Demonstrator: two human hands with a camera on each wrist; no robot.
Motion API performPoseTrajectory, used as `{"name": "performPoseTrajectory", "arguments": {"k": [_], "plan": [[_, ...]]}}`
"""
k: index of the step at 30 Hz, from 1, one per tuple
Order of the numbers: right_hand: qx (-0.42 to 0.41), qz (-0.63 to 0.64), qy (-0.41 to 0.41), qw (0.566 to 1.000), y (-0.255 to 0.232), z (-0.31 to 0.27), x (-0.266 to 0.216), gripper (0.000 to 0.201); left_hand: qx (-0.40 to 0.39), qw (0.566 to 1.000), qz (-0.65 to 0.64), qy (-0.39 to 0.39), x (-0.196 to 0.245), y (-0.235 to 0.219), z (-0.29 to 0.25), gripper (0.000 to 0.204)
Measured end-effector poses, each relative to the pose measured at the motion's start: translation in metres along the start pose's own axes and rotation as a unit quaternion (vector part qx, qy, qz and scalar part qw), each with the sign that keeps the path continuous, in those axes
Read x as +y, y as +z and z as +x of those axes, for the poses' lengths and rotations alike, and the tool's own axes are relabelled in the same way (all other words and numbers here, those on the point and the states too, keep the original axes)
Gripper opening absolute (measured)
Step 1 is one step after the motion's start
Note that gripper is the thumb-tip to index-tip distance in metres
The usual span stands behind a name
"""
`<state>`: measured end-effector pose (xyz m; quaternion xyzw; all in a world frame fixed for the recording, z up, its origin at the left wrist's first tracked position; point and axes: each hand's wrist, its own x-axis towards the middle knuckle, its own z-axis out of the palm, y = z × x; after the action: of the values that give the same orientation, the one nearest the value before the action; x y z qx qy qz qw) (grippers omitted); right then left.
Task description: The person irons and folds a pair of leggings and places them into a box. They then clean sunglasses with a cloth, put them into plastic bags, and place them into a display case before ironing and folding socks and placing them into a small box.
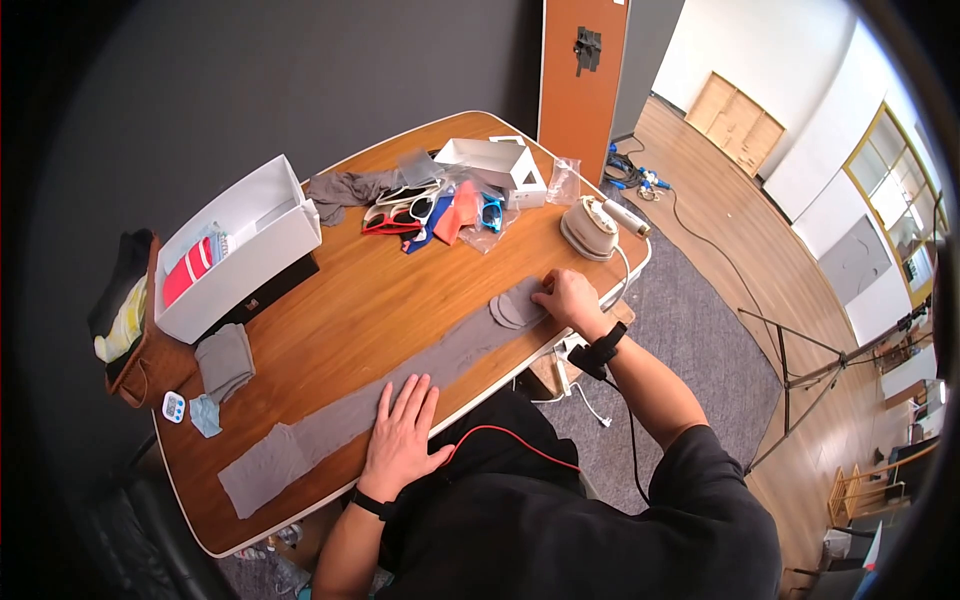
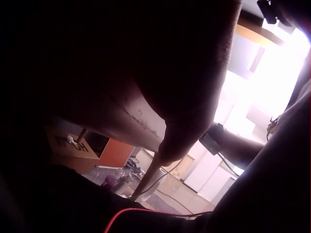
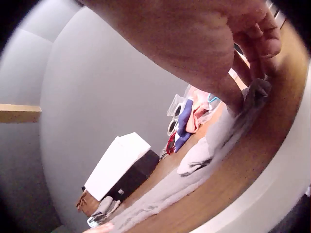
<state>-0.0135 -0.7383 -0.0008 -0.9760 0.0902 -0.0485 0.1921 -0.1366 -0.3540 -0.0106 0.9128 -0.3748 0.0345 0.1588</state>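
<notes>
A long grey cloth (image 1: 345,415) lies flat along the table's near edge in the head view, with a folded-over rounded part at its right end. My left hand (image 1: 402,440) rests on its middle with straight, spread fingers. At the right end, my right hand (image 1: 572,302) pinches the cloth's edge. The right wrist view shows that hand (image 3: 243,53) with thumb and fingertips on the bunched end of the cloth (image 3: 221,138). In the left wrist view the dark underside of the left hand (image 2: 180,87) fills much of the frame; its fingertips are hidden.
A white iron (image 1: 590,230) stands beyond my right hand. Sunglasses (image 1: 400,215), plastic bags and an open white box (image 1: 490,160) lie at the back. At left are a larger white box (image 1: 250,260), a folded grey cloth (image 1: 225,362), a timer (image 1: 173,407) and a brown basket (image 1: 150,370).
</notes>
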Motion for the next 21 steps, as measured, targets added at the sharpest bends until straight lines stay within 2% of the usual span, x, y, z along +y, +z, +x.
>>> {"name": "performPoseTrajectory", "arguments": {"k": [5,9,11,16,18,21], "plan": [[-0.06,0.04,0.064,0.995,-0.002,0.01,0.005,0.036,-0.005,1.0,-0.001,-0.004,0.002,-0.002,0.001,0.098],[-0.056,0.054,0.056,0.995,0.007,0.016,0.016,0.034,-0.004,1.0,0.001,-0.001,0.0,0.0,0.0,0.097],[-0.081,0.068,0.043,0.993,0.007,0.023,0.024,0.032,-0.004,1.0,0.003,0.001,0.0,0.0,-0.001,0.096],[-0.07,0.087,0.067,0.991,-0.004,0.033,0.041,0.026,0.007,1.0,-0.003,-0.002,0.0,0.0,-0.002,0.099],[-0.037,0.072,0.045,0.996,-0.006,0.035,0.045,0.025,0.007,1.0,-0.003,-0.001,-0.001,0.002,-0.002,0.1],[-0.035,0.074,0.043,0.996,-0.01,0.035,0.045,0.024,0.007,1.0,-0.001,-0.001,-0.001,0.002,-0.001,0.101]]}}
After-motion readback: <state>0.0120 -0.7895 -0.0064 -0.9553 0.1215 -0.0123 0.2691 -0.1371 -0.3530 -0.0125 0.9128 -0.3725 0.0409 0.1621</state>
